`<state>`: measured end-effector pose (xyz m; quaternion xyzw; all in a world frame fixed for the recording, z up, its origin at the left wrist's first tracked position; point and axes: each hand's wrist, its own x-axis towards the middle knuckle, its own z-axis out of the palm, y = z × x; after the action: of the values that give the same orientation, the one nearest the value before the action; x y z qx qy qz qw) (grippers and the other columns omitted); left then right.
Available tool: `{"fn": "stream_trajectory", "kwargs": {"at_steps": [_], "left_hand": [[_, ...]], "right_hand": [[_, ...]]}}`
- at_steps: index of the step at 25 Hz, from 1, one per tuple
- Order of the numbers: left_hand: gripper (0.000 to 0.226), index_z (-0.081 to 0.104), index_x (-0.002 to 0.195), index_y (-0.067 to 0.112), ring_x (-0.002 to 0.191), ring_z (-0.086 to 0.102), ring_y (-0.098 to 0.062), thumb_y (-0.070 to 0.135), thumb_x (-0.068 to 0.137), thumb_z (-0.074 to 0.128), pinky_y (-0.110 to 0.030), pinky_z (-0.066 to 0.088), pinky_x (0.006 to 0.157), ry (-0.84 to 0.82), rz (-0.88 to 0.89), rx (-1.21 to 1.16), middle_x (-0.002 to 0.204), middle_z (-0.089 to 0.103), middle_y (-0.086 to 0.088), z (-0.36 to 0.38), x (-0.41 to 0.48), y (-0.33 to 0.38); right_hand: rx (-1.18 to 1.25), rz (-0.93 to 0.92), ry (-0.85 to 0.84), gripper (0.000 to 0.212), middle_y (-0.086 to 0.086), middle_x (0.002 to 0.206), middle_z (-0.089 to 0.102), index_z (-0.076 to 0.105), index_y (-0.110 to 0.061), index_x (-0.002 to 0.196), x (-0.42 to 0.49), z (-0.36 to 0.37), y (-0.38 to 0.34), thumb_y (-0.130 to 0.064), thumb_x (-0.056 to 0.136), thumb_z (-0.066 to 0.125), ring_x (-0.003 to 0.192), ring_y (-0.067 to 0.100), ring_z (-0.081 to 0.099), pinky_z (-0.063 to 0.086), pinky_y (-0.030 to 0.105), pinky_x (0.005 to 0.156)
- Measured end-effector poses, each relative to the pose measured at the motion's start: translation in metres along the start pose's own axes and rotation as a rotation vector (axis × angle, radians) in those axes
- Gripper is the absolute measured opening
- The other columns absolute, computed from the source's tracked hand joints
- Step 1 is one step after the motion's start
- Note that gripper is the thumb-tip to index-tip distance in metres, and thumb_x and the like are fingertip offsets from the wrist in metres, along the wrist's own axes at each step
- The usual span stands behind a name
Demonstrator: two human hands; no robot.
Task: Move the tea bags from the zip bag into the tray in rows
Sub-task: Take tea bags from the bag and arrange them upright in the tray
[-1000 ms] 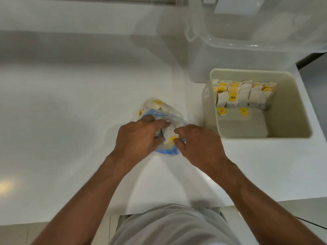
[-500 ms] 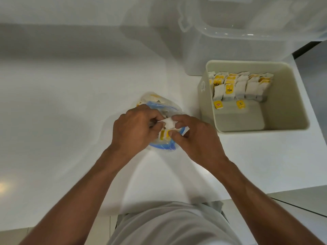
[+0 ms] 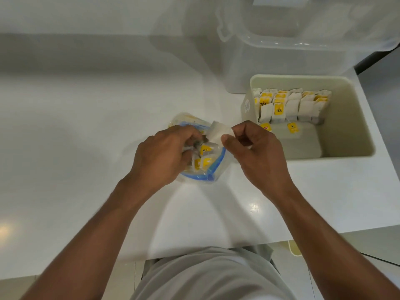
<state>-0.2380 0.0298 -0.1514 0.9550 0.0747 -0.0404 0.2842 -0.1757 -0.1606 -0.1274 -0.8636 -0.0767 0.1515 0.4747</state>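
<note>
A clear zip bag (image 3: 213,169) with a blue seal lies open on the white counter, holding several white tea bags with yellow tags. My left hand (image 3: 164,156) grips the bag's left edge, fingers inside the mouth. My right hand (image 3: 257,154) pinches one white tea bag (image 3: 218,133) between thumb and forefinger, lifted just above the bag's opening. To the right stands the beige tray (image 3: 355,118), with rows of tea bags (image 3: 292,107) standing along its far wall and two yellow tags lying loose on its floor.
A large clear plastic storage box (image 3: 303,46) stands behind the tray at the back right. The white counter's (image 3: 75,137) front edge runs close to my body, and its right edge ends just past the tray.
My right hand has drawn a tea bag up out of the zip bag and moved slightly right. My left hand has stayed on the bag.
</note>
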Motion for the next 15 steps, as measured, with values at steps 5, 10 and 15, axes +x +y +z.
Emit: {"fn": "stream_trajectory", "kwargs": {"at_steps": [5, 10, 15], "left_hand": [[0.03, 0.063, 0.121, 0.047, 0.08, 0.064, -0.025, 0.036, 0.094, 0.06, -0.032, 0.052, 0.069, -0.164, 0.16, 0.296, 0.122, 0.054, 0.01, 0.003, -0.001, -0.005], [0.009, 0.07, 0.097, 0.04, 0.078, 0.063, -0.018, 0.041, 0.091, 0.063, -0.031, 0.05, 0.065, -0.033, 0.2, 0.178, 0.107, 0.056, 0.013, 0.003, 0.0, -0.007], [0.001, 0.067, 0.09, 0.036, 0.072, 0.057, -0.004, 0.035, 0.091, 0.067, -0.023, 0.045, 0.068, 0.062, 0.063, -0.309, 0.098, 0.057, 0.015, -0.008, 0.005, -0.005]], "right_hand": [[0.002, -0.002, -0.149, 0.009, -0.005, 0.076, 0.073, 0.068, -0.02, 0.096, -0.004, -0.01, 0.002, -0.027, 0.094, 0.063, 0.072, 0.009, 0.069, 0.058, 0.04, 0.074], [0.201, 0.097, -0.201, 0.009, 0.005, 0.081, 0.072, 0.069, -0.015, 0.098, -0.008, -0.014, -0.004, -0.019, 0.095, 0.062, 0.07, 0.011, 0.068, 0.056, 0.025, 0.065], [0.166, 0.102, -0.145, 0.013, -0.003, 0.08, 0.069, 0.068, -0.02, 0.102, -0.005, -0.017, -0.003, -0.014, 0.094, 0.06, 0.072, 0.011, 0.069, 0.056, 0.023, 0.064]]}}
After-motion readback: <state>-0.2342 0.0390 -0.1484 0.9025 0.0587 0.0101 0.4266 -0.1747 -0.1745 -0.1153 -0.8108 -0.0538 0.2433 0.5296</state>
